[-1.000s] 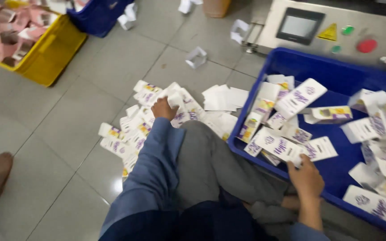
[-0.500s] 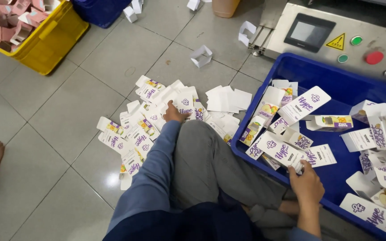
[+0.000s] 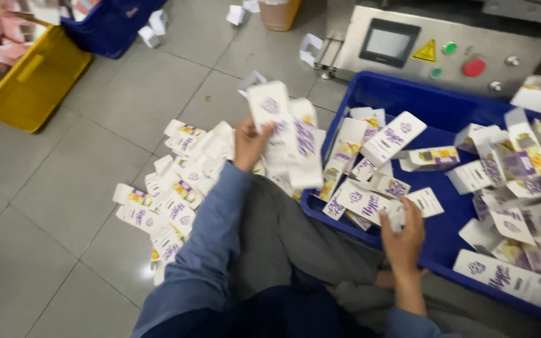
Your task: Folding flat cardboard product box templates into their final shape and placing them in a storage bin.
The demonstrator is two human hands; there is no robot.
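My left hand (image 3: 247, 143) is lifted above my knee, holding a few flattened white cartons (image 3: 288, 134) with purple and yellow print. Under it a heap of the same flat cartons (image 3: 176, 184) lies spread on the tiled floor. My right hand (image 3: 402, 233) rests inside the blue crate (image 3: 455, 103), its fingers closed on a flat carton (image 3: 370, 205) near the crate's front wall. The crate holds several more cartons, some flat, some folded open. My grey trouser leg lies between the heap and the crate.
A steel machine panel (image 3: 446, 47) with a dark screen, green and red buttons stands behind the crate. A yellow crate (image 3: 29, 84) of pink cartons and another blue crate (image 3: 109, 25) sit at the far left. Loose white cartons (image 3: 151, 28) lie on the floor.
My left hand has risen off the floor heap with a few flat cartons in it. My right hand has stayed on the carton in the blue crate. The view shifted slightly right.
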